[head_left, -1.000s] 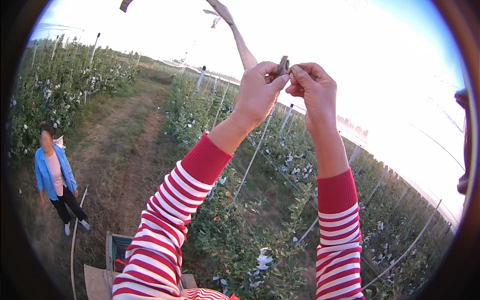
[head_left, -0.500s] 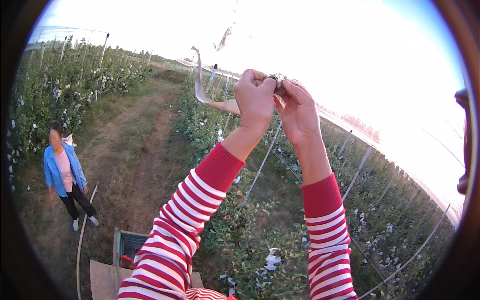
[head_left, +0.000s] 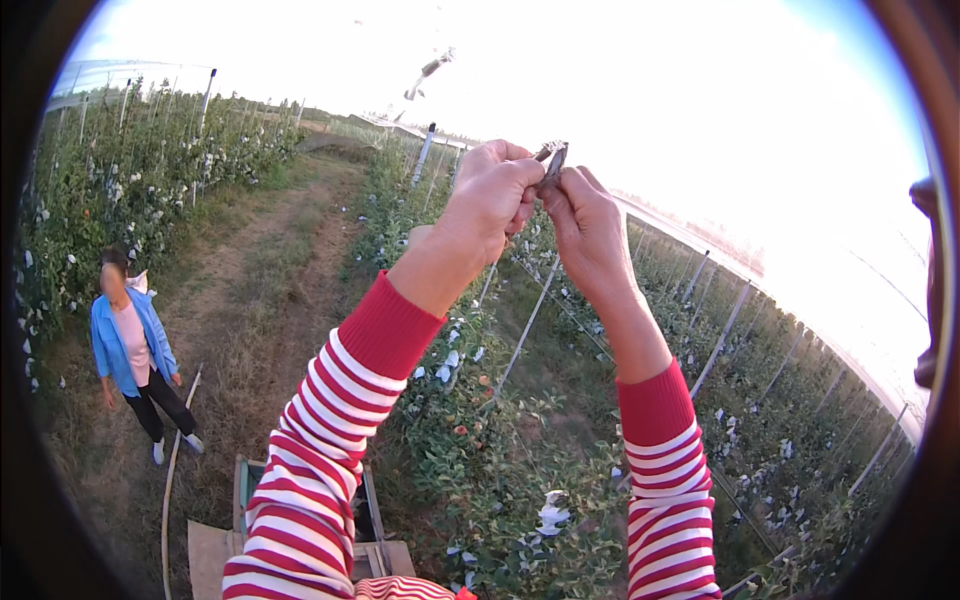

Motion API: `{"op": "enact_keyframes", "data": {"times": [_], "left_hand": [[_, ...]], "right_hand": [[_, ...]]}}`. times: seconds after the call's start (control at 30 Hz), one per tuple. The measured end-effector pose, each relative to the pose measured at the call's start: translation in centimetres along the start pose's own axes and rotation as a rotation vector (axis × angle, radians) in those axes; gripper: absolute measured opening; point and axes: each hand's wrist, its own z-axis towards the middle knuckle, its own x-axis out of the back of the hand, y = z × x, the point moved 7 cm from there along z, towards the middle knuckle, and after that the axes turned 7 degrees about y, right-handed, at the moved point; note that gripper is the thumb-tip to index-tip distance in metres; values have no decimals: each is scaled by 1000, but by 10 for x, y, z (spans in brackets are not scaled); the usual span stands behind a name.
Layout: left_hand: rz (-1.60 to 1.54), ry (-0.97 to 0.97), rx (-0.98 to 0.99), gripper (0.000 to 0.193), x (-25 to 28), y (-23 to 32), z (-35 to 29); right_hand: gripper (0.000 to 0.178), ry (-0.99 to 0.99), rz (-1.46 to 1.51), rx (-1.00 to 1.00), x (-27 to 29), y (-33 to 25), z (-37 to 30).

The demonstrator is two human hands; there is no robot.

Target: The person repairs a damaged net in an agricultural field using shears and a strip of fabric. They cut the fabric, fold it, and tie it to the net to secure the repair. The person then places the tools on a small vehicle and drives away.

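Held up against the bright sky, pinched between the fingertips of both hands, is a small dark strip (head_left: 557, 165), grey-brown and narrow, bent into a rough V with its paler, ragged-looking end on top; it looks limp and thin, though I cannot tell from here what it is made of. The left hand (head_left: 492, 198) is closed around its lower part with the fingers curled in, and the right hand (head_left: 592, 222) nips it between thumb and forefinger, the two hands almost touching. Both sleeves (head_left: 665, 480) are soft knit, striped red and white, ending in plain ribbed red cuffs. Below the arms stand leafy bushes (head_left: 450, 490), bearing a few round reddish fruits (head_left: 460, 430) and crumpled, papery white scraps (head_left: 552, 512). Straight, slim posts (head_left: 423, 155) rise along the rows. Under the left forearm sits a box (head_left: 242, 495) with a greenish rim, and a flat, brown, stiff-looking board (head_left: 212, 558) lies along its near edge, reaching past the near left corner. On the dry, grassy ground a pale, smooth pole (head_left: 172, 480) lies near a person (head_left: 130, 345) in a loose blue shirt and dark trousers.
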Motion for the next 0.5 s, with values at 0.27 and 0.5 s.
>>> {"op": "enact_keyframes", "data": {"times": [0.27,0.5], "left_hand": [[434,-167,-291,14,-7,25,-8],[510,-272,-260,25,-26,52,-11]], "right_hand": [[12,98,-573,360,10,-25,9],[10,274,-604,309,31,-21,30]]}}
